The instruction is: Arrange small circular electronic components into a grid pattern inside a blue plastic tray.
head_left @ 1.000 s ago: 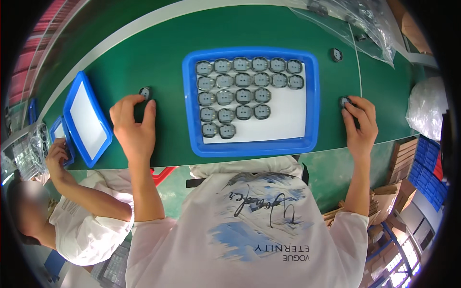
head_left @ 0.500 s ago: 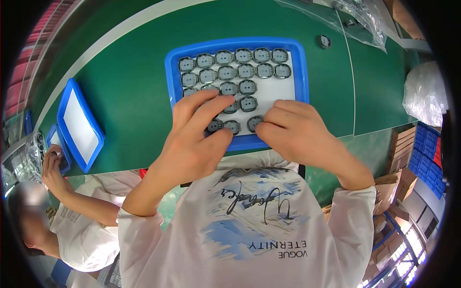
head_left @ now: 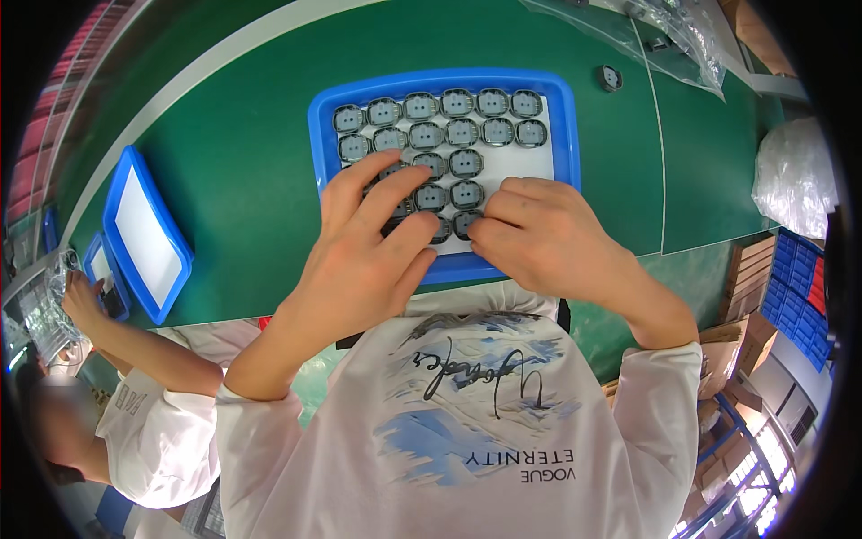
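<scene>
A blue tray [head_left: 564,135] with a white lining holds rows of small dark rounded housings [head_left: 426,136], shaped like watch cases with grey inner faces. Over the tray's left half, my left hand [head_left: 364,229] has its fingers apart, with the fingertips resting on housings in the lower rows and covering several of them. At the row nearest me, my right hand [head_left: 548,238] has bent fingers closed at the right edge of one housing [head_left: 464,223]. That housing lies flat on the lining beside its left neighbour.
A second blue tray with a white lining [head_left: 148,235] lies at the left. One loose housing [head_left: 611,78] sits on the green table [head_left: 251,162] at the far right, near a clear plastic bag [head_left: 682,54]. A co-worker's hand [head_left: 81,301] works beside a small tray at far left.
My right hand has shifted slightly left and up, and the housing at its fingertips has moved up-left toward its row. My left fingers have moved up a little. The co-worker's hand has moved left.
</scene>
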A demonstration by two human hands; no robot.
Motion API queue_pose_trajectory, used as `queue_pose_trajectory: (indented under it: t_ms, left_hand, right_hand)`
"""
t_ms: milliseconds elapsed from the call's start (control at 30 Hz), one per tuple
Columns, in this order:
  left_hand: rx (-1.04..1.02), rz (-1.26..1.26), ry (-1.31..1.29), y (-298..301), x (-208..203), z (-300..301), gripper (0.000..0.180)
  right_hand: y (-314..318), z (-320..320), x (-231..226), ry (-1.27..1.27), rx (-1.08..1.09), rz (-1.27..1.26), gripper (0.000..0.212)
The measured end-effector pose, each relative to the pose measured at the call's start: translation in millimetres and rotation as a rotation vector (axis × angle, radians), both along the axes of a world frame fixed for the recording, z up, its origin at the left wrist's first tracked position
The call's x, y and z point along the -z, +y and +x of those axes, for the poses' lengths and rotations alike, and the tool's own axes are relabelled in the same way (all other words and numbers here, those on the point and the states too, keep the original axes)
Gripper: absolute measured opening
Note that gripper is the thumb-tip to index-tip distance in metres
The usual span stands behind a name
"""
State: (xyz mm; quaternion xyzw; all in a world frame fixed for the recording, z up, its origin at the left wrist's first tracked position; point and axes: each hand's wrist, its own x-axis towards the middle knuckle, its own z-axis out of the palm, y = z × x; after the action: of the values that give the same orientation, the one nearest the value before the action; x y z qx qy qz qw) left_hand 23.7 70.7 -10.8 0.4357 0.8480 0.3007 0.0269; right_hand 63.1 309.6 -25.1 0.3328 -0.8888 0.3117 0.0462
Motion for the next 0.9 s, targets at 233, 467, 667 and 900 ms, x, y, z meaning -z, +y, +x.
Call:
queue_pose_trajectory:
  t_ms: [233, 467, 667, 900]
  left_hand:
    - [-0.028, -0.093, -0.031, -17.0, -6.8, -10.8, 0.052]
    - [-0.037, -0.110, -0.017, -20.3, -4.6, -14.6, 0.054]
    - [-0.027, -0.109, -0.034, -24.0, -8.9, -16.0, 0.059]
    - [-0.067, -0.166, -0.041, -37.5, -6.5, -23.9, 0.072]
  right_hand:
    - [1.8, -0.6, -0.9, -0.009, -0.003, -0.001, 0.020]
    - [3.5, -1.8, -5.0, -0.040, -0.010, -0.017, 0.019]
    - [43.3, -10.2, -15.9, 0.012, 0.165, -0.100, 0.020]
    - [127.0, -19.0, 1.0, -0.141, 0.773, -0.182, 0.026]
